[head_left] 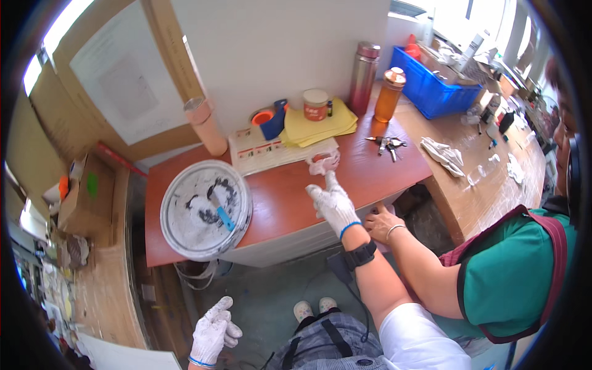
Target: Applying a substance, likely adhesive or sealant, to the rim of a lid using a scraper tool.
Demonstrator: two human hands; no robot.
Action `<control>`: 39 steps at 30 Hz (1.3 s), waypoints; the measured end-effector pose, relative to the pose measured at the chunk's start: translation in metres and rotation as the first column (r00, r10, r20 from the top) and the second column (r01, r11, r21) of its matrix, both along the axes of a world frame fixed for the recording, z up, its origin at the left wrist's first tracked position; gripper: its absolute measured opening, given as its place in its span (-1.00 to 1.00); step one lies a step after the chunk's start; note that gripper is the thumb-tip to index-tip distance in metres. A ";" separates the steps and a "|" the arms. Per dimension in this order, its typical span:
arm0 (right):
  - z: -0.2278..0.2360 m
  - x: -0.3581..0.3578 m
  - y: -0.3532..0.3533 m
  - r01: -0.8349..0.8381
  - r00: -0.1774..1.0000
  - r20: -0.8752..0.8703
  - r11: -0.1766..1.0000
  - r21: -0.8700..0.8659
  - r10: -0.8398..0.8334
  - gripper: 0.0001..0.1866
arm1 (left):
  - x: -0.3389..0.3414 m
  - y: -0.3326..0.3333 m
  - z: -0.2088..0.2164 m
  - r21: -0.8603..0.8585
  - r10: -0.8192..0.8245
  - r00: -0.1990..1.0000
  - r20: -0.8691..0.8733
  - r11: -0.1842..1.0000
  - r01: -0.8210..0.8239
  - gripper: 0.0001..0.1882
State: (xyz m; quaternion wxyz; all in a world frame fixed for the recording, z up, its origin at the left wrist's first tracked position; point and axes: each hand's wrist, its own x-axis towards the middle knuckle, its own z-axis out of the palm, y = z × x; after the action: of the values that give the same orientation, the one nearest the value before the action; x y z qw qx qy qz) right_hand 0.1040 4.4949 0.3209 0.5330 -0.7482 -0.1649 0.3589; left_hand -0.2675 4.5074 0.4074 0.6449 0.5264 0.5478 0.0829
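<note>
My right hand, in a white glove with a blue cuff, reaches over the red-brown tabletop. Its thumb and forefinger are spread with nothing between them. Just beyond the forefinger lies a crumpled pinkish-white cloth or paper; whether the fingertip touches it I cannot tell. Low at the left, my left hand, gloved alike, hangs in front of the table, empty, its fingers loosely stretched. On the table's left end sits a round, smeared, grey-white bucket lid, with a blue-handled scraper lying on it.
Right beside me, a co-worker's bare hand is at the table's front edge. Behind stand a pink flask, a tape dispenser, yellow sheets with a jar, and an amber bottle. Keys lie farther right, near a blue crate.
</note>
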 end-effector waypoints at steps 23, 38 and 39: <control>0.037 -0.371 -0.051 -0.239 0.708 -0.599 0.925 0.294 0.373 -0.62 | -0.300 -0.156 0.033 -0.150 0.306 0.952 0.026 0.942 -0.299 -0.59; 0.017 -0.400 0.037 -0.017 0.446 -0.886 0.991 0.133 0.127 -0.45 | -0.343 -0.218 0.035 -0.050 0.480 0.877 0.018 0.876 -0.479 -0.61; 0.015 -0.400 0.037 0.011 0.393 -0.906 0.984 0.176 0.158 -0.46 | -0.343 -0.221 0.035 -0.049 0.487 0.873 0.024 0.873 -0.486 -0.62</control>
State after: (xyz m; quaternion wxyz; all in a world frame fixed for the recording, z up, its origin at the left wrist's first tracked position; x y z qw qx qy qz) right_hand -0.2965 4.5322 0.3355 0.5751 -0.3766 0.0949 0.7200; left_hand -0.6104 4.2860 0.4420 0.6239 0.3567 0.6524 0.2404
